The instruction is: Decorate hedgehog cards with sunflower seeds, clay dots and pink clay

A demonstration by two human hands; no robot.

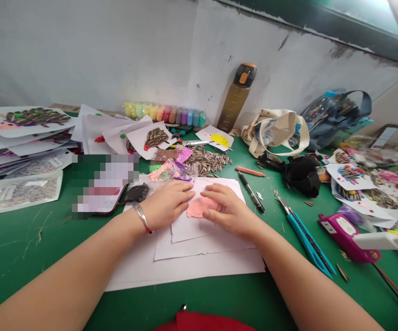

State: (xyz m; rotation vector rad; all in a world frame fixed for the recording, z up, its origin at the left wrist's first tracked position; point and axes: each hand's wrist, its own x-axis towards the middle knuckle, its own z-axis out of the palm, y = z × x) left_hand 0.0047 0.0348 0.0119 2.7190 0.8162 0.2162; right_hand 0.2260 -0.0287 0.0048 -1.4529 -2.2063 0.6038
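A flat pink lump of clay [199,207] lies on a stack of white paper sheets [192,250] on the green table. My left hand [168,202], with a silver bracelet on the wrist, rests fingers flat beside and on the clay's left edge. My right hand [224,207] presses down on the clay's right side with fingers stretched out. Behind the hands lie a heap of striped sunflower seeds [207,161] and small bags of coloured clay [171,171].
Finished seed pictures on paper [30,120] pile up at the left and right [354,177]. A row of clay pots [164,112] and a brown bottle [236,97] stand by the wall. Pens [250,191], a blue cutter [305,236], a glue gun [349,234] and bags [278,131] lie at the right.
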